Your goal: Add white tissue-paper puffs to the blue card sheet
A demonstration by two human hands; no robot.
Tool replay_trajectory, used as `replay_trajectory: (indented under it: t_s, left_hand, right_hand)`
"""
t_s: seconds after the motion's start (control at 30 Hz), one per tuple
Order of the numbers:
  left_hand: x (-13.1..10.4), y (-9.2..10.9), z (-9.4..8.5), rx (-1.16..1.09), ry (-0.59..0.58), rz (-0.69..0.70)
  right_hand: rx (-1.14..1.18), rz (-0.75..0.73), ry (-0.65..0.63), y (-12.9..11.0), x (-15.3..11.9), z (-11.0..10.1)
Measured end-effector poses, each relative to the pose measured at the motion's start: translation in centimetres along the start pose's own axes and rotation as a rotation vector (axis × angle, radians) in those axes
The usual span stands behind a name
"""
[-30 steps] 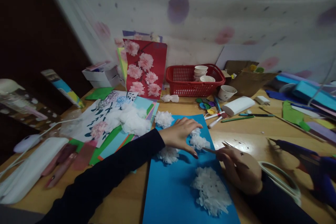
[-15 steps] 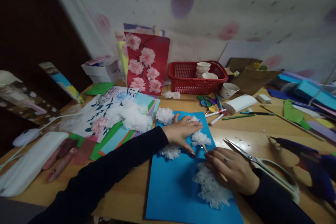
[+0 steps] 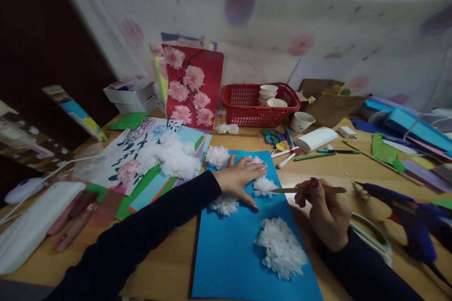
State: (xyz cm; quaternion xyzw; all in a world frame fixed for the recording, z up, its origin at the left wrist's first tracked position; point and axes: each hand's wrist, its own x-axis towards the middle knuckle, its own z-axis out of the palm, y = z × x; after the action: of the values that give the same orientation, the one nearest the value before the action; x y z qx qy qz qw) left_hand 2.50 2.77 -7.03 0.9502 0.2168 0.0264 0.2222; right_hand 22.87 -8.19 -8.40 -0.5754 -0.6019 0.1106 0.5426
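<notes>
Fingers spread, my left hand [image 3: 240, 179] lies over the upper part of the blue sheet [image 3: 229, 249], among white tissue flowers. My right hand [image 3: 326, 207] pinches a thin wooden stick [image 3: 287, 190] just right of the sheet. The stick's pointed tip reaches a small white flower [image 3: 264, 186]. A large white flower [image 3: 281, 248] sits lower right on the sheet, and another [image 3: 217, 156] at its top left corner. One more flower [image 3: 225, 205] shows partly below my left hand.
Scissors [image 3: 372, 233] lie partly hidden behind my right hand, with a blue glue gun [image 3: 406, 211] further right. A red basket [image 3: 259, 116] with cups stands behind. Left are white tissue [image 3: 178, 157] and coloured papers. Markers and paint pots lie beyond the sheet.
My right hand has moved right and lifted off the sheet, turning the stick nearly level and uncovering the large flower. My left hand keeps its place on the sheet. The view has shifted slightly.
</notes>
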Motion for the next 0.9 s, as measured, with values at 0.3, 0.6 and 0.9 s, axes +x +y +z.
replay_trajectory:
  t_s: [0.3,0.6,0.9]
  left_hand:
    - [-0.2,0.1,-0.1,-0.003,0.003,0.004]
    - [-0.9,0.2,-3.2,-0.006,0.063,0.018]
    - [-8.6,-6.0,-13.8,0.076,0.370,-0.545]
  right_hand:
    - [-0.035,0.012,-0.030,0.0,-0.3,-0.1]
    - [0.250,0.078,0.099,0.0,-0.2,-0.5]
    - [0.265,0.073,0.123,-0.2,-0.2,-0.5]
